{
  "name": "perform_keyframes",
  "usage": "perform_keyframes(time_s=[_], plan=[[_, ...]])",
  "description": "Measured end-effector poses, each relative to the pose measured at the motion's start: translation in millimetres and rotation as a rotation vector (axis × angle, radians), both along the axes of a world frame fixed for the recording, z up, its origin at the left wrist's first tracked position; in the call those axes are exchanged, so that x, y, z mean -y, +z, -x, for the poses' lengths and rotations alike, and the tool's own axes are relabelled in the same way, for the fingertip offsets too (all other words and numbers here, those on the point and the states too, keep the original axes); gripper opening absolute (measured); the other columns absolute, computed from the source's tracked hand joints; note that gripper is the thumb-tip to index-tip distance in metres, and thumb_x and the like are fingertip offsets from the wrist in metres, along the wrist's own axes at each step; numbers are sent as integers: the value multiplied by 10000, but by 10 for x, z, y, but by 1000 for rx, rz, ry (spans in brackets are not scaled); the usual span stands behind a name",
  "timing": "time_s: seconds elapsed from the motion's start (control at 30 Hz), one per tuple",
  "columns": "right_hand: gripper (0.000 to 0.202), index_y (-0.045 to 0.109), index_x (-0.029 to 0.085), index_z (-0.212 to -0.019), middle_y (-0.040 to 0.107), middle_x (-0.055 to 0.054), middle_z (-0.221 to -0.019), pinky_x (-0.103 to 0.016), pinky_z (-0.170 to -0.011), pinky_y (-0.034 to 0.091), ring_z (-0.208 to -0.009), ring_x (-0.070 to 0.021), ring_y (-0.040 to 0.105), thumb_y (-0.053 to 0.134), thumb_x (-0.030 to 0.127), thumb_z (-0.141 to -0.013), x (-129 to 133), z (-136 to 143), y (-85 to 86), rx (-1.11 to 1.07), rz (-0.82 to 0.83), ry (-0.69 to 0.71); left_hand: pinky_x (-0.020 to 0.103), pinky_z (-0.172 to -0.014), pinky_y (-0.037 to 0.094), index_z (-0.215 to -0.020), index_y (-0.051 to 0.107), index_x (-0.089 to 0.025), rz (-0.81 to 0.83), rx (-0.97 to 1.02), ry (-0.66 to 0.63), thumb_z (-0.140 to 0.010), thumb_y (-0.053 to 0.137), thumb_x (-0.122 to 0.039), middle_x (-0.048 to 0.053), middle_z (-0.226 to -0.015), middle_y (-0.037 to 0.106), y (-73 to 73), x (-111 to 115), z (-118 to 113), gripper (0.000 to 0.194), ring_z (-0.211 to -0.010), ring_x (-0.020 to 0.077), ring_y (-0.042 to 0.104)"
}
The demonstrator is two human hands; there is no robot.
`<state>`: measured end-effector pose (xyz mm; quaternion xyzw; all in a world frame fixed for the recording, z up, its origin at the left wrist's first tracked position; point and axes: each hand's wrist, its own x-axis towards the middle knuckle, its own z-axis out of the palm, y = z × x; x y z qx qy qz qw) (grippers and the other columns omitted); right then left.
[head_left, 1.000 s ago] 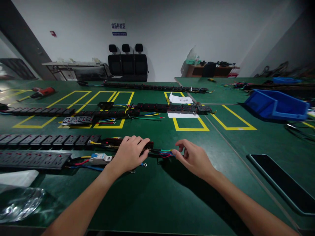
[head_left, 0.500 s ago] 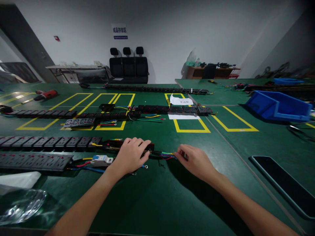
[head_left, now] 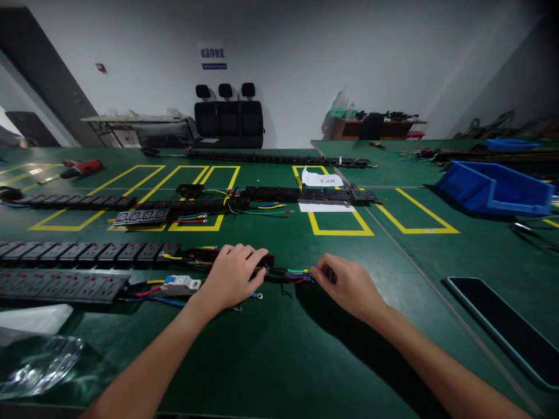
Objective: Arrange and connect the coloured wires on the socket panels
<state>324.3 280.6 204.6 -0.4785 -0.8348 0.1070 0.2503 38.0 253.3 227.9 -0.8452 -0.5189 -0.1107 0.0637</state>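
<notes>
My left hand [head_left: 231, 276] curls over the right end of a black socket strip assembly, its thumb and fingers closed round the dark-sleeved base of a wire bundle. The part under the palm is hidden. Out to the right runs the bundle of coloured wires [head_left: 290, 274], blue, red, green and yellow among them. My right hand [head_left: 343, 282] pinches these wires at their tips between thumb and fingers. Beside my left wrist lies a small white and blue circuit breaker [head_left: 180, 285] with red, yellow and blue wires. Two black socket strips [head_left: 65, 286] extend to the left.
A phone [head_left: 502, 326] lies on the right of the green table [head_left: 271, 361], below a blue bin [head_left: 493, 189]. Further black strips [head_left: 279, 158] lie across the back. At the left are a red power drill [head_left: 82, 169] and clear plastic wrapping [head_left: 39, 364].
My right hand has shifted very slightly at the wire tips, its fingers a touch further right. My left hand stays where it was.
</notes>
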Motion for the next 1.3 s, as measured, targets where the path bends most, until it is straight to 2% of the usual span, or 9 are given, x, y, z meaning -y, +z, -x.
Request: perform_keyframes(time_s=[0.43,0.8,1.3], plan=[[203,605,237,-834,703,0,-751,-286,-560,271,-638,-179,622,561,335,-1006,-14,-3,-27,161,68,10,426,-877,416,-1328,592,-218,3,-1,-3,-1009,509,-362,86,-1144,688,3,9,4,360,-1026,266,608],[411,587,217,-753,635,-4,-642,-301,-550,176,-571,-152,553,444,451,-1059,-11,3,-36,233,91,-40,421,-876,414,-1325,594,-214,6,-12,2,-1008,503,-366,80,-1137,688,13,6,-3,363,-1025,268,609],[431,625,214,-787,633,-19,-653,-308,-556,156,-568,-143,525,403,450,-1071,-6,16,-9,315,154,-11,432,-883,414,-1342,591,-213,20,-21,7,-1012,503,-371,79,-1142,685,1,5,-5,376,-1033,270,604]])
